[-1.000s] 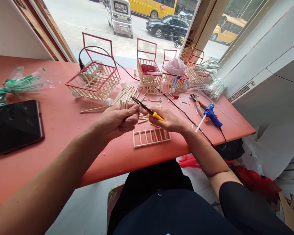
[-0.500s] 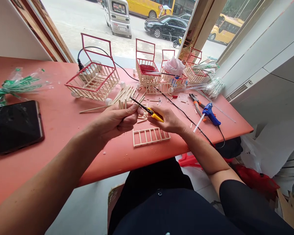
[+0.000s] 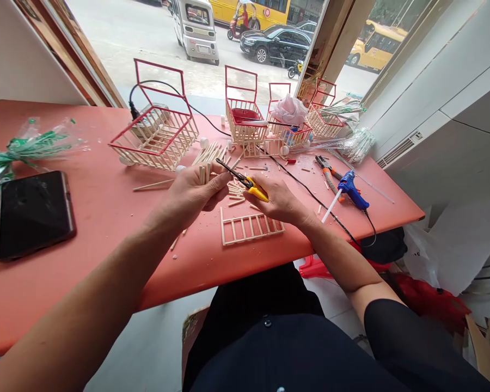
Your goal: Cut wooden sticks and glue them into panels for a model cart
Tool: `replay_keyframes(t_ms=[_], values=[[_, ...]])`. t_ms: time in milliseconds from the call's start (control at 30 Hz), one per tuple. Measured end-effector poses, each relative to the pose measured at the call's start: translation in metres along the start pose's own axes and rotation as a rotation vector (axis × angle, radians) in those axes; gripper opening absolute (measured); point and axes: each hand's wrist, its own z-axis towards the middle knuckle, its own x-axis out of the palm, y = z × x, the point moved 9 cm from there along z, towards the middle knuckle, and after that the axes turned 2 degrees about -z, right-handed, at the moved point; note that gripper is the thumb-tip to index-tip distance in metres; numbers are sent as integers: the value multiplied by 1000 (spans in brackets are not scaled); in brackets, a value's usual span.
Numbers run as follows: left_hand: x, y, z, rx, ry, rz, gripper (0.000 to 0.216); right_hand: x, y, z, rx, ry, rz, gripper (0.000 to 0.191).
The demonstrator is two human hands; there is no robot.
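My left hand (image 3: 194, 193) is closed round a few short wooden sticks (image 3: 204, 173) whose ends poke up above the fingers. My right hand (image 3: 281, 202) grips yellow-handled cutters (image 3: 245, 182); the black jaws point left toward the sticks, close to my left fingers. Just below both hands a flat ladder-like panel of glued sticks (image 3: 249, 227) lies on the red table (image 3: 106, 207). Loose cut stick pieces (image 3: 234, 190) lie between my hands.
Several stick-built baskets with red frames (image 3: 157, 133) stand along the back. A blue glue gun (image 3: 349, 190) and orange pliers (image 3: 329, 174) lie at the right. A black tablet (image 3: 32, 212) and green-and-clear wrappers (image 3: 24, 144) are at the left. A black cable (image 3: 302, 188) crosses the table.
Both hands have shifted slightly away from me with the sticks and cutters. A couple of small stick offcuts now lie on the table below my left hand.
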Motion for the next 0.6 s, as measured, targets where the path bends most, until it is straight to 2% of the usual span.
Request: replay_keyframes(t_ms=[100, 200, 367, 600], values=[[-6, -8, -3, 94, -114, 193, 35, 2, -4, 0, 63, 20, 18, 63], [-6, -8, -5, 83, -127, 206, 26, 7, -6, -1, 91, 110, 74, 69], [-1, -2, -4, -9, -57, 9, 41, 11, -5, -3, 64, 216, 202, 70], [7, 7, -3, -132, 55, -181, 60, 8, -2, -2, 47, 185, 170, 66]])
